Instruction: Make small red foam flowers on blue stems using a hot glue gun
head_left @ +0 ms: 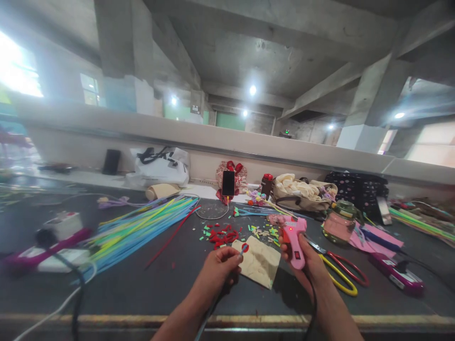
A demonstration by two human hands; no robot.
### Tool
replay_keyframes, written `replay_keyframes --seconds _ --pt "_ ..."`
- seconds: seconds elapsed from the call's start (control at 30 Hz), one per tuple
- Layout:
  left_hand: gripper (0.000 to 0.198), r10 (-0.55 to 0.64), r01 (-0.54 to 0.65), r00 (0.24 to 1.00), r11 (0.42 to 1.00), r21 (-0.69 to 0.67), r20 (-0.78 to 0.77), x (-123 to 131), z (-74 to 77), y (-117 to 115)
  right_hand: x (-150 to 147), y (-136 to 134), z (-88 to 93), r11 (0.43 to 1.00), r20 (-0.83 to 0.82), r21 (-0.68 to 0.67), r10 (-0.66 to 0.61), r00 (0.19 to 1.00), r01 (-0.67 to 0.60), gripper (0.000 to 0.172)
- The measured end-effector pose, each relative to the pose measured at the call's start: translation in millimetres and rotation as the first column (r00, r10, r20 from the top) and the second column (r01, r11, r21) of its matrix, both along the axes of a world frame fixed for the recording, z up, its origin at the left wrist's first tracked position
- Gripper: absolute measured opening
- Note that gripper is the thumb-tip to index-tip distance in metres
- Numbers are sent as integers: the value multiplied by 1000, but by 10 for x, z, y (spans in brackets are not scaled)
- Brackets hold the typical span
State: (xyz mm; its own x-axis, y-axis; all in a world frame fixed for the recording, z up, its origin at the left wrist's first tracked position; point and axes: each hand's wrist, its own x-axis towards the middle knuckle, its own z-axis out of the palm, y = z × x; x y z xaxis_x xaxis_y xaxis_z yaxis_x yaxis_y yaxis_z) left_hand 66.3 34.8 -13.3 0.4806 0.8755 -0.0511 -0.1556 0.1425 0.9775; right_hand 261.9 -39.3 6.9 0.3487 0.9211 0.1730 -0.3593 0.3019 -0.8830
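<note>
My left hand [224, 266] pinches a blue pipe cleaner [203, 327] near its top end, and its lower length trails down past the wrist. A small red piece [245, 247] sits at that end. My right hand [308, 258] is wrapped round a pink hot glue gun [294, 237], whose red light is lit and whose nozzle points left toward the red piece, apart from it. Below and between the hands lies a creased beige sheet [261, 263]. Behind it are red cut pieces [223, 234] and small green and yellow bits [265, 232].
Yellow-and-red-handled scissors [343, 272] lie right of my right hand, near a jar [339, 222]. Many pipe cleaners [142, 227] spread on the left. A phone [228, 183] stands at the back. Cables [76, 284] cross the left side; a purple device [396, 273] lies right.
</note>
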Motion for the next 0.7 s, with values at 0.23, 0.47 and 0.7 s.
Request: replay_keyframes --seconds 0.23,0.47,0.7 --pt "27 167 -160 975 985 -56 145 -71 58 -5 -337 -80 -1 979 -239 -2 196 951 -202 30" --pt "27 257 -241 952 964 -110 164 -307 -36 65 -723 -151 -215 975 -113 -32 216 970 -221 40" --pt "24 285 -268 939 957 -108 195 -328 -75 36 -904 -190 -385 992 334 -119 -3 942 45 50"
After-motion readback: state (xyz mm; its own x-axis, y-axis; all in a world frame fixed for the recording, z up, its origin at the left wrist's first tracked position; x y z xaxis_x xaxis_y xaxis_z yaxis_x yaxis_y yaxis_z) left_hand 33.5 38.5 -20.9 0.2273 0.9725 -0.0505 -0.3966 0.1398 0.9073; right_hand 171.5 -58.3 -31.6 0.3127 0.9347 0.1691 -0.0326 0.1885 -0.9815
